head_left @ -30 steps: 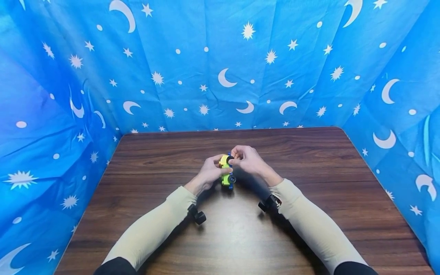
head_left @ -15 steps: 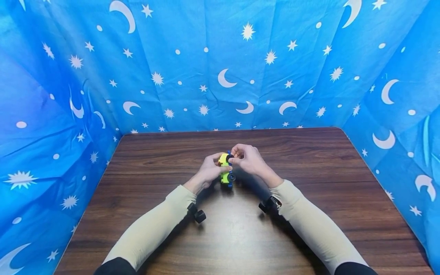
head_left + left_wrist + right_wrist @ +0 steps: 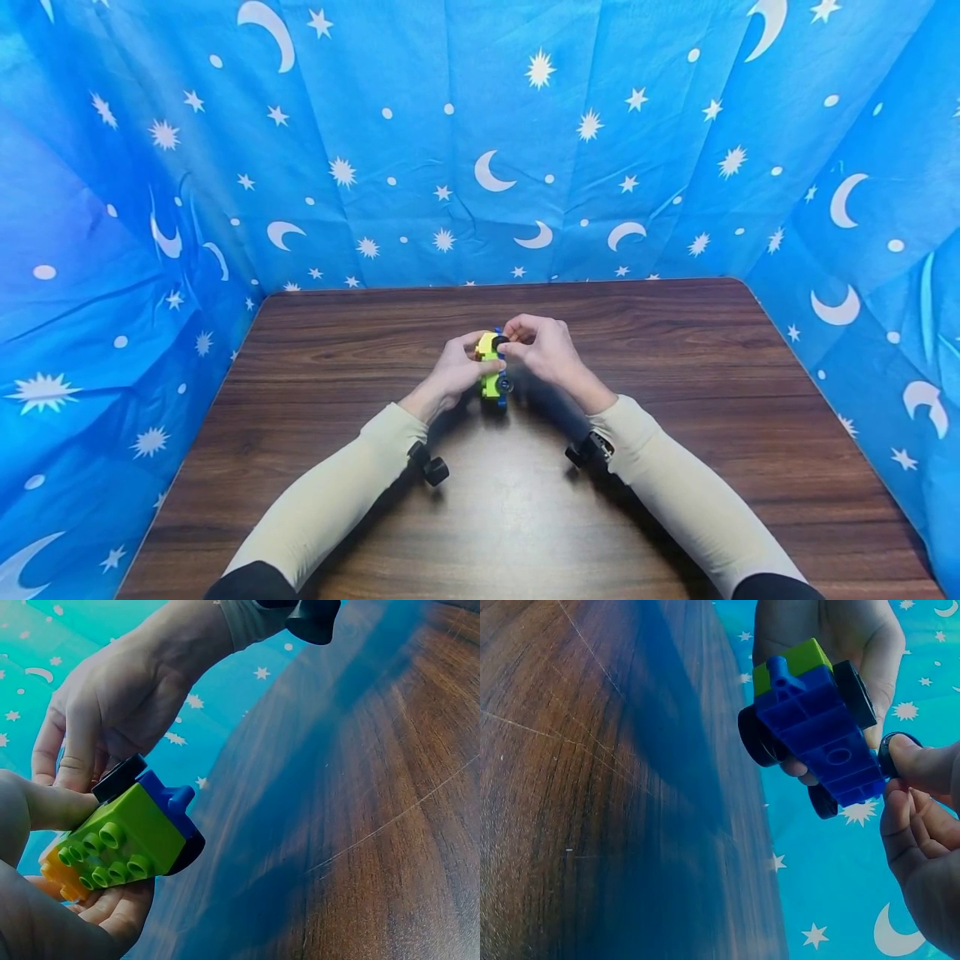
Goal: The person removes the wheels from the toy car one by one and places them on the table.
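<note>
While opposite left hand point(image 3: 453, 368), right hand point(image 3: 549, 347) at toy wheel point(image 3: 886, 757) (thumb point(image 3: 924, 766) against it).

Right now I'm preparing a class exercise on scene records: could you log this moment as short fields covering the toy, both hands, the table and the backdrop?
toy: block car, green body, black wheels
base: blue, turned toward the right hand
left hand: grips the car's body
right hand: pinches one wheel between thumb and fingers
table: brown, wood-grained
backdrop: blue cloth with white moons and stars
</note>
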`<state>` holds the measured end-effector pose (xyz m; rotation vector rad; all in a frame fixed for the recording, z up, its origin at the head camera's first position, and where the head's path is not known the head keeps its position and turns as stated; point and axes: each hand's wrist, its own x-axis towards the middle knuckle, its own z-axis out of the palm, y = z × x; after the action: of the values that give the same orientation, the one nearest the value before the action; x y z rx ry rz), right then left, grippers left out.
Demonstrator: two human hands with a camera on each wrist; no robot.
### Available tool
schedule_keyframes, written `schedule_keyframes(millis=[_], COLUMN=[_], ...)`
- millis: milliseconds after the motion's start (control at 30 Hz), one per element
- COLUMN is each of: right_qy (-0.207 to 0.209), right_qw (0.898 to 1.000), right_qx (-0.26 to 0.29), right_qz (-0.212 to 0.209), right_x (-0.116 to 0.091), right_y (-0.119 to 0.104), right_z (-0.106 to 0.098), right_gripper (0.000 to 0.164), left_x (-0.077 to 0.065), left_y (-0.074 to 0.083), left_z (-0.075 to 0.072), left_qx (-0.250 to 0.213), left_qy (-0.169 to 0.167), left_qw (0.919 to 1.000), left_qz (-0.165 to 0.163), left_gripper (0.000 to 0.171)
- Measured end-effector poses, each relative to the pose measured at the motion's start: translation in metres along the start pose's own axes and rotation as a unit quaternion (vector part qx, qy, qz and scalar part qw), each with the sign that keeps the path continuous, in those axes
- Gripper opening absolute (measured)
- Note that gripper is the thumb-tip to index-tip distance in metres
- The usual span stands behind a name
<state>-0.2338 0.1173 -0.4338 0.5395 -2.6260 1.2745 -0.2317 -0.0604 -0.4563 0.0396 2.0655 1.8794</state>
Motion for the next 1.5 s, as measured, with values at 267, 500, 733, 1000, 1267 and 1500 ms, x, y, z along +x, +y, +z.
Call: schedule_keyframes(millis=[267, 500, 733, 1000, 1267, 1500], right_qy=[0.022, 0.029, 0.037, 0.06, 0.077, 0.097], right_qw=[0.999, 0.999, 0.999, 0.998, 0.997, 0.995], right_qx=[0.025, 0.028, 0.032, 0.036, 0.026, 0.027], right_qz=[0.0, 0.011, 0.004, -0.007, -0.017, -0.017], right_x=[-0.002, -0.001, -0.001, -0.002, -0.001, 0.0], right_y=[0.004, 0.006, 0.005, 0.005, 0.005, 0.006], right_z=[-0.002, -0.009, -0.015, -0.024, -0.038, -0.049], right_gripper=[0.015, 0.015, 0.015, 0.013, 0.011, 0.013], left_x=[0.0, -0.003, -0.004, -0.008, -0.008, -0.007], left_y=[0.004, 0.006, 0.008, 0.007, 0.007, 0.006], left_z=[-0.006, -0.007, -0.01, -0.012, -0.019, -0.021], left_qx=[0.002, 0.009, 0.004, 0.01, 0.013, 0.014], left_qy=[0.008, 0.007, 0.016, 0.01, 0.011, 0.008], left_qw=[0.9999, 0.9999, 0.9998, 0.9999, 0.9998, 0.9999], left_qz=[0.006, -0.002, -0.009, -0.003, 0.004, 0.005], left_gripper=[0.061, 0.064, 0.067, 0.064, 0.065, 0.067])
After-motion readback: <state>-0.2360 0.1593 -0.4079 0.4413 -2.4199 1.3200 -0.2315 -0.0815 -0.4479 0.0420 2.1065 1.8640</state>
